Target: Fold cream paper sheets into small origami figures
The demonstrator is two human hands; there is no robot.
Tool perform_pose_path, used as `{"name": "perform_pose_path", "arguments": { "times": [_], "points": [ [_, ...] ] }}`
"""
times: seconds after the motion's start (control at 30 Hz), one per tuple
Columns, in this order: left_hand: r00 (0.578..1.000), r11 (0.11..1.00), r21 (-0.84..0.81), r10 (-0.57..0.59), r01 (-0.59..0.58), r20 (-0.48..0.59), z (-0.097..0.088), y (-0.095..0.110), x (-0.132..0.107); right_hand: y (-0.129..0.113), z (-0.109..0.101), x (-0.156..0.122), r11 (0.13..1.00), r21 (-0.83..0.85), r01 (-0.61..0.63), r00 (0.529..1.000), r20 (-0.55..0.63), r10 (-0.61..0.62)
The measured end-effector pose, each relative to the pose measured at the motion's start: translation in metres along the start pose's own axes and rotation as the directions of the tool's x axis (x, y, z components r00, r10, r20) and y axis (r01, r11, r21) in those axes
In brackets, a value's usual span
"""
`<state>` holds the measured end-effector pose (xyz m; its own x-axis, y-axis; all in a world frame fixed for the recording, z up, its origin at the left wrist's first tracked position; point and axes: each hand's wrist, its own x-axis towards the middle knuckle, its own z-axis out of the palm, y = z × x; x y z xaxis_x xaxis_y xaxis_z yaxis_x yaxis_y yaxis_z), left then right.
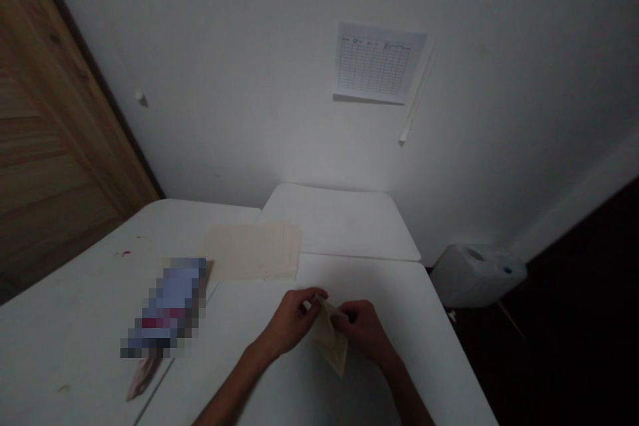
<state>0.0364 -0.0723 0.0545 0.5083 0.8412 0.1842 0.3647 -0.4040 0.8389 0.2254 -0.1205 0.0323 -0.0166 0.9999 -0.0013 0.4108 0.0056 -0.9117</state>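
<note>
Left hand (pixel 292 325) pinching top left of folded tan paper (pixel 331 344); right hand (pixel 367 331) gripping its right side, fingertips partly hidden. Paper between both hands, above white surface (pixel 414 316), pointed end toward person. Stack of pale sheets (pixel 254 251) lying beyond left hand. Pixelated blue item (pixel 172 303) farther left. Printed sheet (pixel 377 65) on wall (pixel 239 73).
</note>
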Motion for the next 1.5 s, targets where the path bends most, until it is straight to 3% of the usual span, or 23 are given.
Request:
{"name": "perform_pose_path", "arguments": {
  "times": [0.23,0.4,0.53,0.83,1.07,1.27,1.43,1.5],
  "points": [
    [0.993,0.997,0.075,0.012,-0.003,-0.119,0.000,-0.006,0.002,-0.003,-0.001,0.001,0.998,-0.033,0.051,0.998,-0.027,-0.051],
    [0.947,0.966,0.254,0.039,0.046,-0.319,-0.001,-0.021,0.000,-0.002,0.005,-0.007,0.982,0.181,-0.054,0.994,-0.086,0.070],
    [0.915,0.926,0.371,0.096,0.062,-0.392,-0.002,-0.030,-0.003,-0.001,0.012,-0.020,0.954,0.285,-0.093,0.986,-0.103,0.127],
    [0.876,0.901,0.432,0.182,0.033,-0.447,0.002,-0.034,-0.005,-0.011,0.021,-0.033,0.994,0.111,-0.007,0.984,-0.175,0.026],
    [0.817,0.900,0.434,0.285,-0.047,-0.502,0.005,-0.034,-0.011,-0.008,0.022,-0.030,0.972,0.231,-0.044,0.979,-0.186,0.088],
    [0.789,0.869,0.481,0.375,-0.116,-0.487,0.005,-0.031,-0.014,-0.001,0.026,-0.026,0.934,0.341,-0.104,0.965,-0.194,0.178],
    [0.763,0.792,0.593,0.472,-0.146,-0.442,0.004,-0.027,-0.014,0.000,0.025,-0.022,0.905,0.399,-0.145,0.953,-0.189,0.236],
    [0.729,0.748,0.641,0.534,-0.171,-0.428,0.004,-0.025,-0.014,0.000,0.025,-0.020,0.898,0.404,-0.172,0.948,-0.180,0.263]
  ]
}}
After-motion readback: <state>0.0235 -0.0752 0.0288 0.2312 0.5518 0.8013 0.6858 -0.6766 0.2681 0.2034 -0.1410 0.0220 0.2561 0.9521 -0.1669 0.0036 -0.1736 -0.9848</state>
